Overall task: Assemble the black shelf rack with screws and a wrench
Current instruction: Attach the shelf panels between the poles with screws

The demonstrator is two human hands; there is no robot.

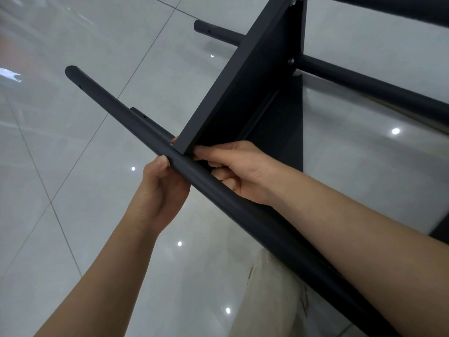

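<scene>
Left hand (163, 190) wraps the nearest black pole (243, 203) from below, thumb on top; right hand (239, 170) fingers curled at shelf panel (245, 93) corner, poss. pinching sth, can't tell; rack tilted above tiled floor (73, 215).

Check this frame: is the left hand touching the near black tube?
Touching. The head view shows the left hand wrapped around the near black tube from below, thumb pressed on its top beside the shelf panel.

Matt black metal tube (243, 210) and shelf panel (245, 76) (smooth); glossy floor tiles (73, 32).
</scene>
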